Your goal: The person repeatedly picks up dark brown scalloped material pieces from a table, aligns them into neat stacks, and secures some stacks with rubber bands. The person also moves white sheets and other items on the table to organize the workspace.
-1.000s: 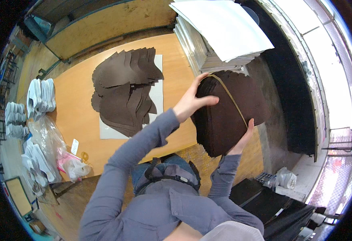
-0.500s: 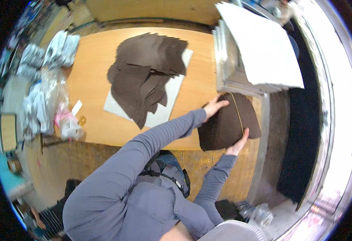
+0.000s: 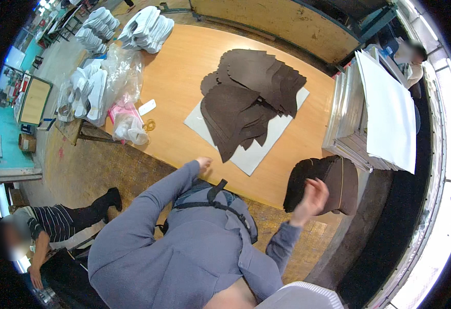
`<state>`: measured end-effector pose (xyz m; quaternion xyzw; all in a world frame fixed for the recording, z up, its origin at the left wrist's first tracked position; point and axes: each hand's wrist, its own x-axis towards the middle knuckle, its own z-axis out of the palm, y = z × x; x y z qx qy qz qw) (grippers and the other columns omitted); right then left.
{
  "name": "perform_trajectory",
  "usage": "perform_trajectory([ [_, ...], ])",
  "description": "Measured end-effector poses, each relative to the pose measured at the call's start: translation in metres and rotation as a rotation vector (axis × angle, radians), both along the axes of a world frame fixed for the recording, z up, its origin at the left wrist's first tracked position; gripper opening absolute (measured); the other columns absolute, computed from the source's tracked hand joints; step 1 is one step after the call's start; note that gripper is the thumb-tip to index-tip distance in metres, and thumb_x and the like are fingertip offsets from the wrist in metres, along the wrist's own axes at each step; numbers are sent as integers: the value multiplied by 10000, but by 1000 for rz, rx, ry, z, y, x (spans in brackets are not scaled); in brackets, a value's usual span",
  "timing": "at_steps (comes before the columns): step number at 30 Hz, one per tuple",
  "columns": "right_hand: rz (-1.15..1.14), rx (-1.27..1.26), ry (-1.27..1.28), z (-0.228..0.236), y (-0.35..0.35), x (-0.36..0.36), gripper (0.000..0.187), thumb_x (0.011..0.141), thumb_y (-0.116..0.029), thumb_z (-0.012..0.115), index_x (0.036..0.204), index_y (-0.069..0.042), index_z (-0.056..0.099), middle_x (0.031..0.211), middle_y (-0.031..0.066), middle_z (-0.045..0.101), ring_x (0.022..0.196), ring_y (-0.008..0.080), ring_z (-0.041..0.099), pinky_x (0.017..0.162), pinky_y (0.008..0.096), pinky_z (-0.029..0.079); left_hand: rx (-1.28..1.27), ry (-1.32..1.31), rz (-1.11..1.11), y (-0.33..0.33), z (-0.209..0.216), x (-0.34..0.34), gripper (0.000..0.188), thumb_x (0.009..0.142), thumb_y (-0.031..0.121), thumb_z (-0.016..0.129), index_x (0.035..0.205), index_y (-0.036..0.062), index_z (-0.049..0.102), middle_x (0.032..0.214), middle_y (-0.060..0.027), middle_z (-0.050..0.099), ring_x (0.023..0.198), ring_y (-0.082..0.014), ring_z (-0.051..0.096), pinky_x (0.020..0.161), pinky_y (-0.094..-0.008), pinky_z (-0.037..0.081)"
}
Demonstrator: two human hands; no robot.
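A stack of dark brown cut pieces (image 3: 350, 180) with a thin yellow band around it lies at the right front corner of the table. In front of that stack hovers my right hand (image 3: 314, 198), its fingers apart and loosely bent, holding nothing. My left hand (image 3: 204, 164) is at the table's front edge, nothing visible in it, the fingers a little bent. Beyond it, a spread pile of dark brown pieces (image 3: 256, 90) with pointed ends rests on a white sheet (image 3: 253, 154).
Tall stacked boards topped by a white sheet (image 3: 387, 103) stand at the right. Leftward on the table (image 3: 176, 67) are white cut-piece stacks (image 3: 148, 31), plastic bags (image 3: 131, 129), a white flat object (image 3: 147, 107) and yellow bands (image 3: 149, 125). Other people are at lower left and upper right.
Both hands have let go of the banded stack, which now lies on the table corner. My left hand has moved far left to the table's front edge. The view has turned.
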<state>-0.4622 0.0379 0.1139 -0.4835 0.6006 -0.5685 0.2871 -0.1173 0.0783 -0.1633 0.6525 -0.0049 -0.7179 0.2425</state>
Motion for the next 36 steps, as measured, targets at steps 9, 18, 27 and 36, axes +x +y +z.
perform_trajectory([
  [9, 54, 796, -617, -300, 2, 62, 470, 806, -138, 567, 1230, 3, 422, 1048, 85, 562, 876, 178, 543, 774, 323, 448, -293, -463, 206, -56, -46, 134, 500, 814, 213, 566, 1265, 37, 439, 1127, -169, 566, 995, -239, 558, 827, -310, 460],
  [18, 257, 855, -528, -247, -20, 74, 372, 854, -38, 487, 1223, -29, 437, 1185, 94, 536, 1072, 246, 520, 935, 357, 401, -242, -911, -358, -143, -28, 122, 597, 724, 318, 640, 1204, -4, 491, 1206, -221, 513, 1121, -341, 495, 953, -386, 389],
  [27, 238, 723, -328, -259, -24, 57, 409, 814, 11, 525, 1215, 34, 448, 1160, 108, 553, 1039, 211, 530, 910, 307, 390, -463, -745, -558, -89, -13, 132, 333, 774, 247, 597, 1030, 37, 628, 872, -146, 651, 792, -264, 619, 723, -362, 484],
  [36, -184, 733, 925, -242, 5, 13, 404, 787, -61, 586, 1177, -18, 489, 1133, 157, 538, 982, 250, 549, 842, 349, 426, -293, -515, -709, 15, -36, 76, 311, 700, 163, 643, 990, 53, 628, 850, -145, 646, 761, -249, 625, 685, -370, 491],
])
